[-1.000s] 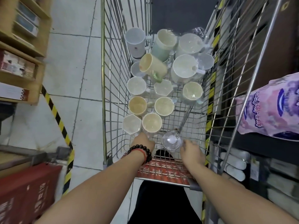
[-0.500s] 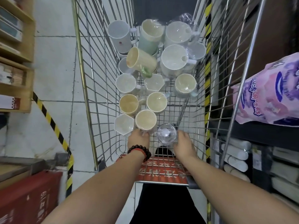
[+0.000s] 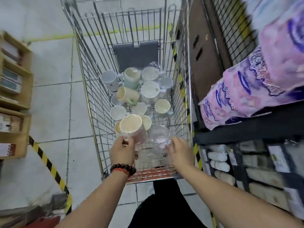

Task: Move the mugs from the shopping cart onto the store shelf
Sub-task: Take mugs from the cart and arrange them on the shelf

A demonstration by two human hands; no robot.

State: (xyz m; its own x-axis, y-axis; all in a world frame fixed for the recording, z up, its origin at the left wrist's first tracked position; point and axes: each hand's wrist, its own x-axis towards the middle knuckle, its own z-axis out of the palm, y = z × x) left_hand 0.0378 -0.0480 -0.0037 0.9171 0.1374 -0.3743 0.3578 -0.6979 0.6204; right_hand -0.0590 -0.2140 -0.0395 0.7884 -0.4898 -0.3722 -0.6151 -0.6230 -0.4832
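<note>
Head view: the left hand (image 3: 122, 149), a bead bracelet (image 3: 123, 168) at its wrist, grips a cream-lined mug (image 3: 132, 127) from below, holding it raised over the near end of the shopping cart (image 3: 85, 89). Just beside it, the right hand (image 3: 180, 149) curls its fingers around a clear glass mug (image 3: 158, 137), also lifted. More mugs (image 3: 141, 89) crowd the cart floor beyond. To the right, pink packs (image 3: 243, 89) lie on the dark store shelf (image 3: 246, 127).

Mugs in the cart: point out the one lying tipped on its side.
The cream mug with green handle, tilted atop the pile, mouth facing left; the others' mouths face up.
</note>
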